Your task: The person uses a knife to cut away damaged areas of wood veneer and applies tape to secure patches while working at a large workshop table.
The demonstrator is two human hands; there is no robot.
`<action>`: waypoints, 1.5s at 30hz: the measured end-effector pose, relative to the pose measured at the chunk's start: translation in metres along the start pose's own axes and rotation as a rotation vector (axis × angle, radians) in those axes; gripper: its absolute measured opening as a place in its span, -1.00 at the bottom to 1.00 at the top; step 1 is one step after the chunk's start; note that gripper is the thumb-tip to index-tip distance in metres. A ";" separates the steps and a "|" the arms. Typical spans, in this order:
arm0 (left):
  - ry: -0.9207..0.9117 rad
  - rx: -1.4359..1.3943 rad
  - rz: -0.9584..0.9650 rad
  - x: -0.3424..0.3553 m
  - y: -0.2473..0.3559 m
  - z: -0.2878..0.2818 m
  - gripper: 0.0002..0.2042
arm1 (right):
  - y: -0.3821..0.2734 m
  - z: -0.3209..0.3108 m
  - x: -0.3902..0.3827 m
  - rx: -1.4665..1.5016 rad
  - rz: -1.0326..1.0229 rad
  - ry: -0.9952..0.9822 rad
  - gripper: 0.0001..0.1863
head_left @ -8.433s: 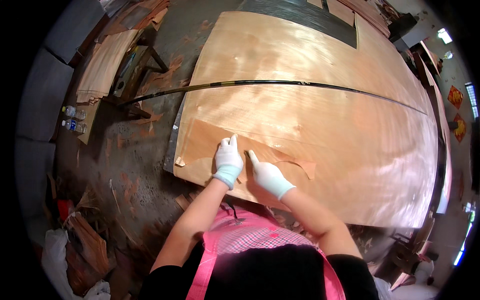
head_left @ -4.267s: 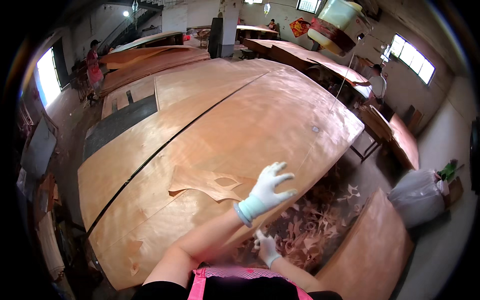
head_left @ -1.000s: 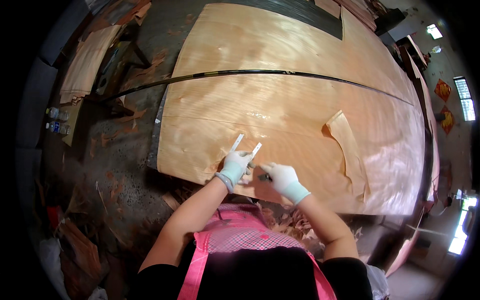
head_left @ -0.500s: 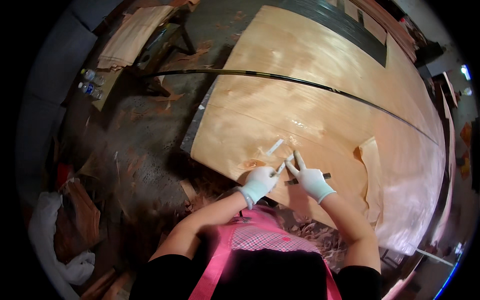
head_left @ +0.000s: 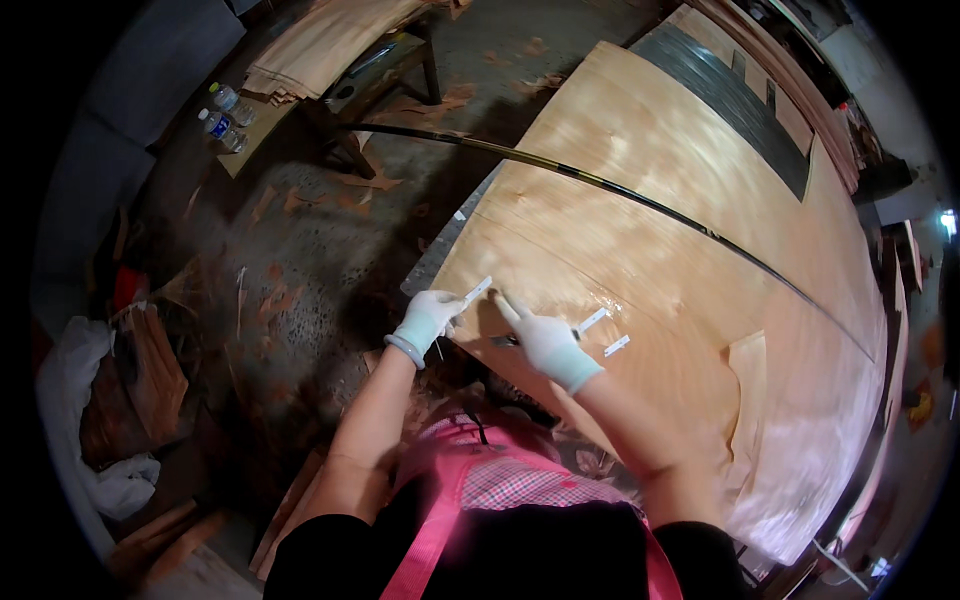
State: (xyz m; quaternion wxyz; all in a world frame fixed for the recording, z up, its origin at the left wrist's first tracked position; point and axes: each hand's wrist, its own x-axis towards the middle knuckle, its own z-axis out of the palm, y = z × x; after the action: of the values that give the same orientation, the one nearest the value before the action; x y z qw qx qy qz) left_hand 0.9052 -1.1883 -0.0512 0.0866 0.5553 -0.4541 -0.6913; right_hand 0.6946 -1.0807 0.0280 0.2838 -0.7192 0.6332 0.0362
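Note:
My left hand, in a white and mint glove, is closed at the left edge of a pale veneer sheet. It pinches one end of a short white tape strip, which lies toward the sheet. A grey ring circles that wrist. My right hand, gloved alike, points its index finger toward this strip. A dark flat blade-like tool shows on both sides of the right palm; the hand covers its middle. Two white strips, a longer one and a shorter one, lie on the veneer beside my right hand.
A long dark rod lies across the sheet. A loose veneer flap curls up at right. Far back lies a dark panel. At left, a bench holds two bottles and stacked veneer. Scraps litter the floor.
Both hands have moved left along the veneer, the dark tool travelling with my right hand. The strip they were at now lies behind on the sheet; my left hand has another strip. The view has shifted.

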 end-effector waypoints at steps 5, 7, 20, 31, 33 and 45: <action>0.015 0.289 -0.029 -0.018 0.032 0.007 -0.69 | -0.023 0.022 0.044 0.013 0.062 -0.011 -0.19; 0.030 0.534 -0.072 -0.024 0.039 0.009 -0.67 | -0.029 0.024 0.042 -0.006 0.036 0.058 -0.11; 0.270 -0.014 0.217 -0.016 0.001 -0.052 -0.75 | 0.008 0.032 -0.028 0.194 0.149 0.197 -0.34; -0.332 0.010 -0.061 -0.028 -0.014 0.081 -0.77 | 0.001 0.044 -0.119 0.287 0.352 -0.044 -0.38; -0.344 -0.033 -0.063 -0.024 -0.021 0.091 -0.83 | 0.005 0.050 -0.109 0.291 0.334 0.063 -0.35; -0.215 0.588 0.175 -0.072 -0.001 0.077 -0.66 | -0.004 0.065 -0.061 -0.014 0.254 -0.101 -0.24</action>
State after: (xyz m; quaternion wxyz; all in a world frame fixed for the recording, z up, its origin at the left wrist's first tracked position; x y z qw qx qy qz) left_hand 0.8666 -1.1017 -0.0040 -0.0668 0.4392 -0.6868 -0.5753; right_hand 0.7064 -0.9968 0.0002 0.3034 -0.6325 0.7037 0.1126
